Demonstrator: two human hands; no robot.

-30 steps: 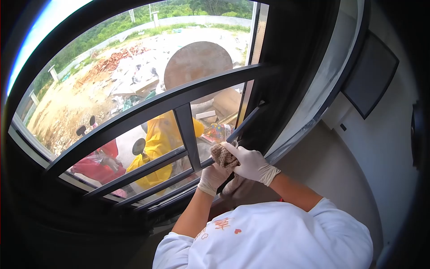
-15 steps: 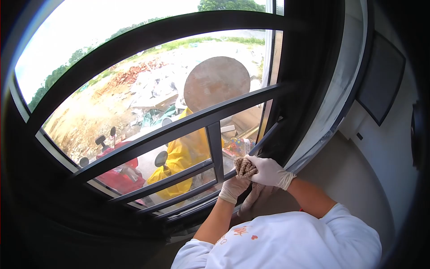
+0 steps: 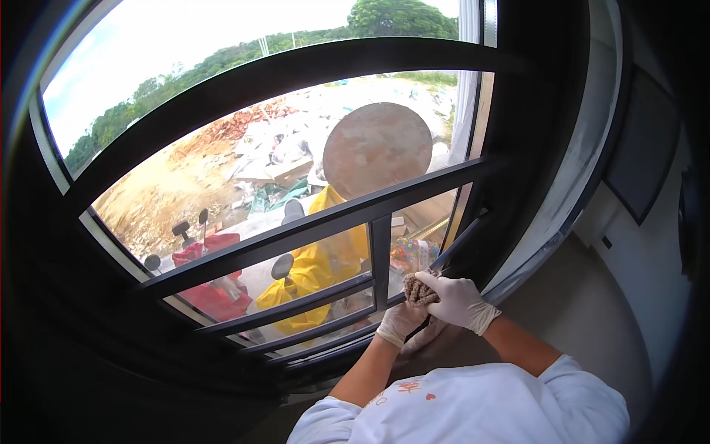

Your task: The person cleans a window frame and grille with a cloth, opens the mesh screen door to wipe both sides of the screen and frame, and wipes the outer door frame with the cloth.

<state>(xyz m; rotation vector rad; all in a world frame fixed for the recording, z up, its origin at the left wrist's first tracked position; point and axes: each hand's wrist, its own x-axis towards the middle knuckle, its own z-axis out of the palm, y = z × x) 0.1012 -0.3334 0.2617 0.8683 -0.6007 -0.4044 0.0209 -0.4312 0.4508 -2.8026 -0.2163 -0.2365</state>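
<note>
A brown, thick-ribbed cloth [image 3: 420, 290] is bunched up by the dark window bars [image 3: 381, 259], close to the lower right corner of the window. My right hand [image 3: 457, 302], in a white glove, is closed on the cloth from the right, its thumb and fingers pressing into it. Just below and to the left, my gloved left hand [image 3: 403, 323] is closed against the underside of the cloth; its fingertips are mostly hidden. A paler length of cloth [image 3: 433, 338] hangs down beneath both hands.
Through the glass are a round brown board [image 3: 377, 148], a yellow cover [image 3: 325, 251], a red cover [image 3: 214, 296] with mirrors, and rubble [image 3: 274, 155]. A slanting dark bar [image 3: 462, 238] rises beside my right hand. A pale wall [image 3: 643, 259] stands to the right.
The view has shifted, so the window and hands appear lower and further right. Both hands remain on the cloth near the same corner, with the right hand's fingers slightly repositioned.
</note>
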